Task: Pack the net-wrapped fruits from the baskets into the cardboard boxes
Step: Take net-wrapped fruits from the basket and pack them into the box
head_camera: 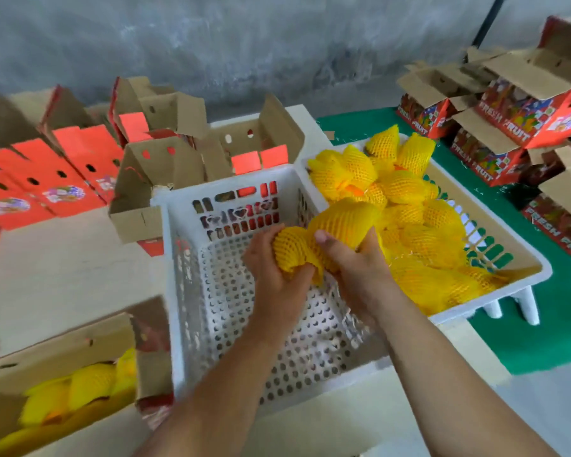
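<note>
Middle basket (178, 206) open above (raised box flaps (165, 166) crowd far rim).

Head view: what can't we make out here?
- Fruit inside the held yellow net: covered by the foam net and by the left hand and right hand.
- Packed box, bottom left: cut off by the frame edge and motion-blurred, so no fruit count.
- Lower layers in the full basket: buried under the top fruits.
- Open boxes behind the empty basket: interiors hidden by their flaps.
</note>
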A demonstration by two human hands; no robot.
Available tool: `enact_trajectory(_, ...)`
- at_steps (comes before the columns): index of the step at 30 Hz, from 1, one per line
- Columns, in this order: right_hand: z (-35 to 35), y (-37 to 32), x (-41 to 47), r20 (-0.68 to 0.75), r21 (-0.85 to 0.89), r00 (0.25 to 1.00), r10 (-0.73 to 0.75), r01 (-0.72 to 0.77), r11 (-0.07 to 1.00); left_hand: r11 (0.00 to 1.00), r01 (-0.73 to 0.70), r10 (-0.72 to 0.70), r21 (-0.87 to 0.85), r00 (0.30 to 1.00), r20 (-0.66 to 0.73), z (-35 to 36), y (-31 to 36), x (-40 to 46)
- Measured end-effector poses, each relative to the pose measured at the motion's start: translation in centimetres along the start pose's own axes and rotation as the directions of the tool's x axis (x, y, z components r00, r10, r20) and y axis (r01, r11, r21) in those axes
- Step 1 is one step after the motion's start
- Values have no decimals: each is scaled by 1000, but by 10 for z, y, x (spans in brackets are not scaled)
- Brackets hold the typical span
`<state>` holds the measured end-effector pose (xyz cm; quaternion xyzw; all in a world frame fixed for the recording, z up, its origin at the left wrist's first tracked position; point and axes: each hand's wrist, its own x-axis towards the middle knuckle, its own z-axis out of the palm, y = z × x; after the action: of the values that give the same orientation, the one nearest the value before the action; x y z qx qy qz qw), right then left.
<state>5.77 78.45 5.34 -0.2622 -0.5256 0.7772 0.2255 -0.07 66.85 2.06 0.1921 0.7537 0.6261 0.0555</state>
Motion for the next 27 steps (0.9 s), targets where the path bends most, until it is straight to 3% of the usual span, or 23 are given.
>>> enact_trajectory(4, 70, 28, -43, 189, -153, 982, -24, 54, 987, 983, 98, -104, -157, 994, -35, -99, -14, -34)
enact_trajectory(8, 153, 75, -77, 322, -291, 946, 42, 56, 955, 960, 203, -230, -192, 964, -130, -201, -43, -67)
enact_trajectory(16, 291, 159, -131, 328, -421, 935, 133, 19, 907, 946, 318, -324, -68, 904, -280, -376, -88, -97)
enact_trajectory(19, 309, 177, -125, 272, -669, 923, 272, -22, 743, 898, 432, -434, -82, 843, -318, -414, -111, -89)
enact_trajectory(22, 316, 200, -115, 241, -885, 777, 582, -71, 461, 808, 589, -564, 25, 784, -260, -422, -135, -82)
enact_trajectory(24, 325, 219, -111, 184, -964, 704, 686, -8, 266, 700, 697, -670, 157, 716, -196, -417, -140, -74)
enact_trajectory(27, 338, 245, -111, 178, -969, 728, 662, 13, 246, 553, 783, -776, 286, 609, -165, -406, -134, -62)
